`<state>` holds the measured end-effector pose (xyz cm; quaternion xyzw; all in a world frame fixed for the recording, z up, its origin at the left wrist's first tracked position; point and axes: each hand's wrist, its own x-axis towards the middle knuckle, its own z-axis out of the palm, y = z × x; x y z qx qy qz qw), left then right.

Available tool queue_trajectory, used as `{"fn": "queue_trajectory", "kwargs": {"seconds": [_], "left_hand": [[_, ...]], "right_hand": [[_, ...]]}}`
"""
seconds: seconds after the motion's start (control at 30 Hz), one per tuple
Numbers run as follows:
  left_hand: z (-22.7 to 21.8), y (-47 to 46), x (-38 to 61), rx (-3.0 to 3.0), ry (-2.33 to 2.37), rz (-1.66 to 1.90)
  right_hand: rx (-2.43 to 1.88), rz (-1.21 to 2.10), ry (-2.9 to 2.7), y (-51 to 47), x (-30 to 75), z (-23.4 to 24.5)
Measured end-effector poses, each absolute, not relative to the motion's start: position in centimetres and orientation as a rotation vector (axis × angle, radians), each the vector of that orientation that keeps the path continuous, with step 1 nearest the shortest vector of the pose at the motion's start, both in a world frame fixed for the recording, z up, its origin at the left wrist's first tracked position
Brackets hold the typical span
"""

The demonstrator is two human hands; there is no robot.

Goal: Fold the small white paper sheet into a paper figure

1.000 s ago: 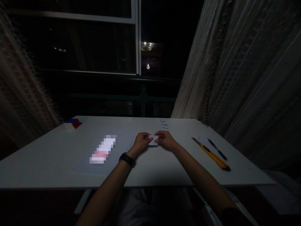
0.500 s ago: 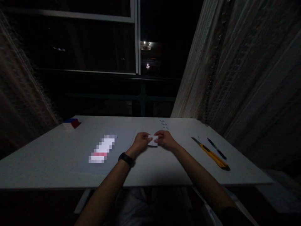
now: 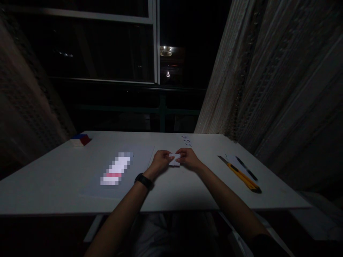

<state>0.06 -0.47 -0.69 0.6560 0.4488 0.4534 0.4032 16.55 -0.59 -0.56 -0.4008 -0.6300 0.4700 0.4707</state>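
A small white piece of paper (image 3: pixel 175 159) is pinched between both my hands just above the white table (image 3: pixel 187 185). My left hand (image 3: pixel 160 160), with a dark watch on its wrist, grips the paper's left side with closed fingers. My right hand (image 3: pixel 188 157) grips its right side the same way. Most of the paper is hidden by my fingers.
A yellow utility knife (image 3: pixel 241 175) and a dark pen (image 3: pixel 246 168) lie at the right. A grey sheet (image 3: pixel 139 157) with a blurred patch lies left of my hands. A red-and-blue block (image 3: pixel 79 140) sits far left. Tiny paper bits (image 3: pixel 187 140) lie behind. Curtains hang on both sides.
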Motion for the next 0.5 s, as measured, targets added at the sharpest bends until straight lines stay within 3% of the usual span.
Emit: {"fn": "queue_trajectory", "kwargs": {"seconds": [0.5], "left_hand": [[0.4, -1.4, 0.3, 1.404, 1.004, 1.158]], "right_hand": [[-0.954, 1.182, -1.642, -0.9, 17.3, 0.6]]}}
